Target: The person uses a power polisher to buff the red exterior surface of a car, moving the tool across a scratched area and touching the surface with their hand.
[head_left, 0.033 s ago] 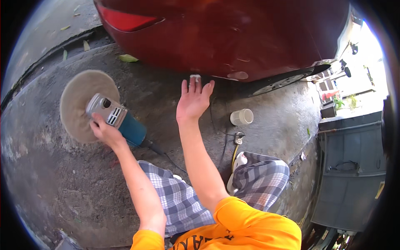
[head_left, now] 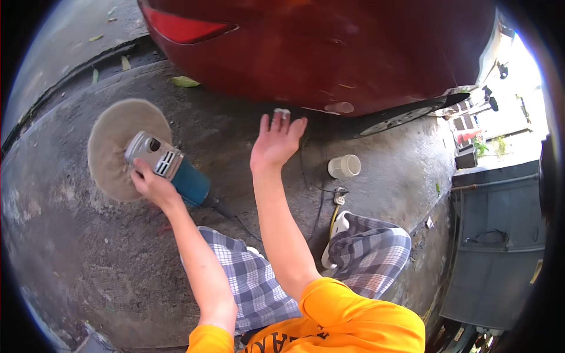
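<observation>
My left hand (head_left: 154,183) grips the metal head of a blue electric polisher (head_left: 191,181). Its round, beige wool pad (head_left: 109,156) faces away to the left, held above the concrete. Palm up, my right hand (head_left: 276,144) is open just short of the lower edge of a dark red car bumper (head_left: 282,65). White paste (head_left: 282,113) coats the tips of its middle fingers. Nothing else lies in that hand, and a small gap seems to separate it from the car. To its right a pale, open tub (head_left: 344,166) stands on the ground.
The polisher's dark cord (head_left: 246,228) runs past my knees. A white power socket (head_left: 339,197) with a yellow cable lies beside my shoe (head_left: 338,226). The car's wheel (head_left: 406,115) is at the right, above a grey metal panel (head_left: 494,259). Leaves (head_left: 184,82) lie far left.
The view has shifted slightly, so everything sits a little further right. My right fingers are a bit more bent. The left hand keeps its hold on the polisher.
</observation>
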The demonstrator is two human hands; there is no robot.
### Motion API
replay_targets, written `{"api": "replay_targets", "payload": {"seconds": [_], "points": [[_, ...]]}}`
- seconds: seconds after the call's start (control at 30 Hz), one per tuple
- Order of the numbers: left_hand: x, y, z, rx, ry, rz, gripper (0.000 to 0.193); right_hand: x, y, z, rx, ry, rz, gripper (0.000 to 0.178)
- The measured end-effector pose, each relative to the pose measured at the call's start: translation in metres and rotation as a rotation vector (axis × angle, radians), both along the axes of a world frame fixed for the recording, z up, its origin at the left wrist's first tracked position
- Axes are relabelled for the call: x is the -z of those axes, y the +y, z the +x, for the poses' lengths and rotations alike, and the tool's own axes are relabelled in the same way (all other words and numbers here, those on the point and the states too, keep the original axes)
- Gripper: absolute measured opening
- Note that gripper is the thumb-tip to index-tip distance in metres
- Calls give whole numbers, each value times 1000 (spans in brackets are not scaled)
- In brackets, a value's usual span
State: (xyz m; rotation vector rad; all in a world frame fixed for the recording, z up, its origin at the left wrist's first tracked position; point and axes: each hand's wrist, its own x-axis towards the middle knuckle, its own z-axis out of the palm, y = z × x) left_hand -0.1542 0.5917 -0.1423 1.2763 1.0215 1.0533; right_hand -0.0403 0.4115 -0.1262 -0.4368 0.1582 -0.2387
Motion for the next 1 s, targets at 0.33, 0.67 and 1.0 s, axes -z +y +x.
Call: {"api": "replay_targets", "payload": {"seconds": [0.33, 0.67, 1.0], "points": [[-3, 3, -6, -60, -24, 8, 48, 5, 21, -27, -66, 132, 42, 72], [0, 9, -5, 49, -84, -35, 52, -40, -144, 34, 15, 10, 21, 68], [0, 0, -1, 86, -95, -85, 51, -27, -102, 3, -52, -402, -458, 74]]}}
